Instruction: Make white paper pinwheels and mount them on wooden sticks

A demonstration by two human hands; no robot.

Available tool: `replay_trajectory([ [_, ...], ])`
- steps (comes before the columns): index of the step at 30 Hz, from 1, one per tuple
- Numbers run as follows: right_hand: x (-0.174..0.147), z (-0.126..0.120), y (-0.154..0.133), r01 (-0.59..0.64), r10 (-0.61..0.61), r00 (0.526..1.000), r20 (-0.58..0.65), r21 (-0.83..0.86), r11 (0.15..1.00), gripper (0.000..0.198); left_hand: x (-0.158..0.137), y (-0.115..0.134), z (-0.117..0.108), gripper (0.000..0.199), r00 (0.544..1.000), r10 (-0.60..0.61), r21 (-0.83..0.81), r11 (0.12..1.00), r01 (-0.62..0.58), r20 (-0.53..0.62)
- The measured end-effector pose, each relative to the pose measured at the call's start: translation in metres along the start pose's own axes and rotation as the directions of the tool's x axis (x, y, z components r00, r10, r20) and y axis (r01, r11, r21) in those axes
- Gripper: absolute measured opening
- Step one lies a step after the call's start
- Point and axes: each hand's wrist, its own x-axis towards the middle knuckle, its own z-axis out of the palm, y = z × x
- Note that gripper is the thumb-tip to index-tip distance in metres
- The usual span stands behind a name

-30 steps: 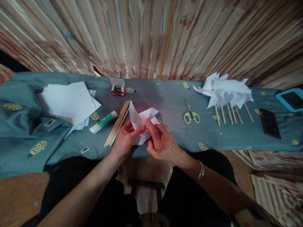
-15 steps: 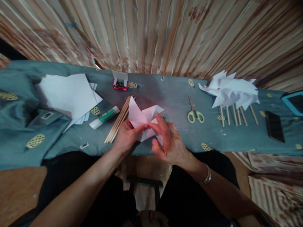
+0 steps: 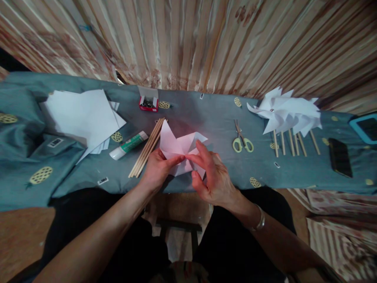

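Observation:
A white paper pinwheel [image 3: 171, 143], its points folded in to the middle, is held above the front of the table. My left hand [image 3: 157, 167] is closed on its lower left, thumb pressing at the centre. My right hand [image 3: 213, 175] touches that same centre with a fingertip, while its other fingers are bent and partly spread at the right edge. Whether the right fingers pinch something small there is hidden. Just left of the pinwheel lies a bundle of thin wooden sticks [image 3: 144, 151].
A glue stick [image 3: 129, 145], stacked white paper [image 3: 81, 114] and a red box of small dark pieces [image 3: 149, 103] lie leftward. To the right are scissors [image 3: 242, 141], finished pinwheels on sticks [image 3: 290, 112], a phone [image 3: 340, 157] and a blue-framed device [image 3: 365, 127]. A curtain [image 3: 188, 43] hangs behind.
My right hand has shifted slightly right and down, its fingertip still at the pinwheel's centre. The left hand keeps its hold. The whole view has moved a little.

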Motion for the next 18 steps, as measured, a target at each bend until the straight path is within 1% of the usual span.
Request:
replay_trajectory([
  [4,0.002,-0.004,-0.002,0.027,-0.029,0.999,-0.026,-0.048,0.998,0.083,0.001,0.0,0.001,0.03,1.0,-0.014,-0.018,1.0,0.014,-0.004],
  [6,0.003,-0.01,-0.001,0.006,-0.009,0.998,-0.066,-0.051,0.999,0.079,0.001,0.001,0.001,0.035,1.0,-0.02,-0.039,0.999,0.019,-0.002],
  [7,0.004,-0.014,0.0,-0.024,0.019,0.995,-0.096,-0.048,0.999,0.076,0.001,0.001,0.001,0.038,1.0,-0.022,-0.051,0.998,0.022,-0.004],
  [9,0.005,-0.022,0.006,-0.123,0.118,0.979,-0.168,-0.015,0.992,0.068,0.001,0.002,0.0,0.04,0.999,-0.035,-0.073,0.997,0.034,-0.011],
  [11,0.007,-0.026,0.014,-0.251,0.264,0.939,-0.22,0.086,0.964,0.059,0.002,0.003,-0.001,0.039,0.999,-0.053,-0.088,0.995,0.051,-0.014],
  [12,0.007,-0.026,0.019,-0.317,0.349,0.91,-0.223,0.167,0.934,0.055,0.003,0.003,-0.002,0.038,0.998,-0.061,-0.095,0.994,0.06,-0.015],
  [13,0.008,-0.024,0.023,-0.378,0.433,0.879,-0.199,0.263,0.888,0.052,0.003,0.003,-0.002,0.036,0.998,-0.068,-0.102,0.993,0.066,-0.015],
  [14,0.008,-0.021,0.027,-0.432,0.512,0.845,-0.15,0.37,0.822,0.048,0.004,0.004,-0.002,0.035,0.997,-0.071,-0.108,0.992,0.069,-0.016],
  [16,0.008,-0.012,0.032,-0.515,0.626,0.779,-0.006,0.562,0.647,0.043,0.004,0.005,-0.003,0.035,0.997,-0.07,-0.113,0.991,0.067,-0.023],
  [18,0.009,-0.002,0.033,-0.554,0.668,0.734,0.121,0.676,0.486,0.04,0.005,0.006,-0.003,0.036,0.998,-0.06,-0.112,0.992,0.057,-0.028],
])
